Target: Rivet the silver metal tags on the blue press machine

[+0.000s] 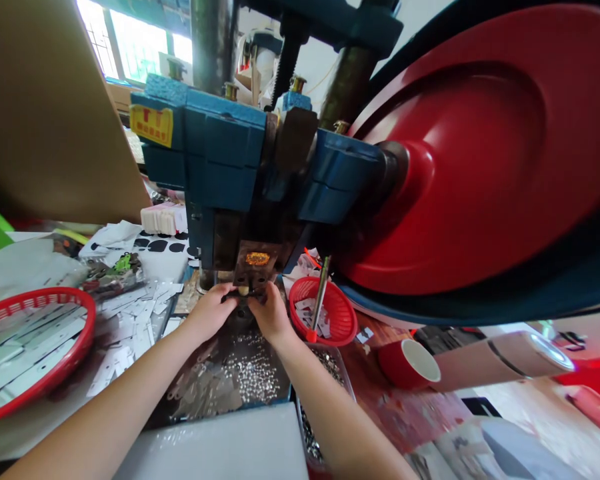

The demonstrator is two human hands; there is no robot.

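Note:
My left hand [213, 309] and my right hand [271, 313] meet at the die area of a blue press [220, 140]. Thumb and fingers are pinched on both hands, on either side of a small dark spot under the press head [256, 259]. What they grip there is too small and shaded to make out. Just below them, many small shiny metal rivet-like pieces [254, 373] lie scattered on a dark tray, beside a pile of thin flat metal plates [207, 390].
A big red flywheel [480, 173] overhangs the right side. Red baskets stand left [87, 327] and right [347, 320], both with flat pieces. Loose white strips [130, 327] cover the left table. A red cup [403, 363] and a pale bottle [480, 363] lie at right.

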